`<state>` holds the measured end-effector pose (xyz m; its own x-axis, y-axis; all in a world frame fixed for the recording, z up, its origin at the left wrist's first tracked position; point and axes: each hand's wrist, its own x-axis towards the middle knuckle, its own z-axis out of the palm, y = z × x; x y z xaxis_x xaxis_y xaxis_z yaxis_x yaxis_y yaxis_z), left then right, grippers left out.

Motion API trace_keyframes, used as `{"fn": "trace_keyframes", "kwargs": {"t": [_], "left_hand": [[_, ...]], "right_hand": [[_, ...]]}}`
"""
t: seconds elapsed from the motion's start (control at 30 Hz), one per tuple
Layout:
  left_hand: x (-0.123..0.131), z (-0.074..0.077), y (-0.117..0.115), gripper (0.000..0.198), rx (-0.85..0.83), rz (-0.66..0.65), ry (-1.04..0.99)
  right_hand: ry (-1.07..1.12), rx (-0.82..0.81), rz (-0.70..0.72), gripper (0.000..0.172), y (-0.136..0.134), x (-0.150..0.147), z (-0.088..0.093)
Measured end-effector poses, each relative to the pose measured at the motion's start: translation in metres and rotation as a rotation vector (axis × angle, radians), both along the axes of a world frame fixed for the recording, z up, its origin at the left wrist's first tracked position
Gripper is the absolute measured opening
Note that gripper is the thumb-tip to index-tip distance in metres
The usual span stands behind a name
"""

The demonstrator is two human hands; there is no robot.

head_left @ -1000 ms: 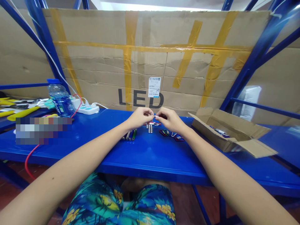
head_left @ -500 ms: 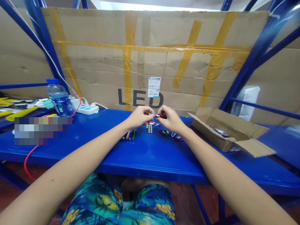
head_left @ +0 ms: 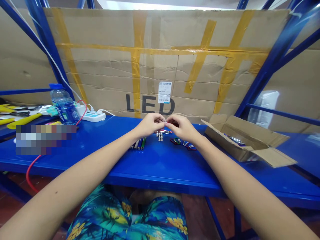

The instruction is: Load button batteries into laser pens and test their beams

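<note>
Both my hands meet above the blue table point(head_left: 160, 166), fingertips pinched together. My left hand point(head_left: 150, 124) and my right hand point(head_left: 182, 127) grip a small red cylindrical piece point(head_left: 166, 123), mostly hidden between the fingers. Directly below stands a cluster of small silver cylinders point(head_left: 159, 136). A row of thin coloured tubes point(head_left: 139, 144) lies under my left wrist. Several coloured clip pieces point(head_left: 183, 144) lie under my right wrist.
An open cardboard box point(head_left: 247, 140) with parts inside sits at the right. A water bottle point(head_left: 64, 106), a white power strip point(head_left: 93, 116) and a red cable point(head_left: 31, 168) are at the left. A taped cardboard sheet marked LED point(head_left: 150, 66) backs the table.
My fingers have closed in tighter round the red piece, which showed more half a second ago. Both arms stay in place.
</note>
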<state>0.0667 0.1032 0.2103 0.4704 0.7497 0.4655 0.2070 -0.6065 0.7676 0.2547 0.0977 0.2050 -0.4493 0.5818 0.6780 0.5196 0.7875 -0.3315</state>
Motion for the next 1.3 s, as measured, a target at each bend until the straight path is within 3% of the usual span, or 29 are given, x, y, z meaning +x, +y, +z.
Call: {"fn": "trace_keyframes", "kwargs": {"t": [0.1, 0.33, 0.6, 0.7, 0.83, 1.07, 1.3], "left_hand": [[-0.0007, -0.0003, 0.0008, 0.008, -0.004, -0.007, 0.000], [-0.0026, -0.0004, 0.0019, 0.008, -0.023, -0.016, -0.012], [-0.0008, -0.0007, 0.0006, 0.004, -0.002, 0.002, 0.003], [0.0002, -0.0018, 0.0015, 0.005, -0.003, 0.004, -0.016], [-0.0004, -0.0018, 0.0024, 0.006, -0.008, -0.013, -0.024], [-0.0014, -0.0009, 0.0005, 0.005, 0.018, -0.025, -0.014], [0.0011, -0.0045, 0.0008, 0.003, 0.125, 0.006, 0.040]], "right_hand": [[0.056, -0.012, 0.011, 0.017, 0.0027, 0.0013, -0.0019], [0.068, -0.029, 0.034, 0.007, 0.0051, 0.0030, -0.0030], [-0.057, 0.012, 0.048, 0.018, -0.0010, 0.0015, 0.0034], [-0.041, 0.005, 0.026, 0.005, -0.0003, 0.0015, 0.0023], [0.020, -0.011, 0.006, 0.016, 0.0037, 0.0027, -0.0022], [0.071, -0.031, 0.046, 0.002, 0.0047, 0.0050, -0.0029], [-0.034, -0.002, 0.009, 0.011, -0.0011, 0.0034, 0.0023]]}}
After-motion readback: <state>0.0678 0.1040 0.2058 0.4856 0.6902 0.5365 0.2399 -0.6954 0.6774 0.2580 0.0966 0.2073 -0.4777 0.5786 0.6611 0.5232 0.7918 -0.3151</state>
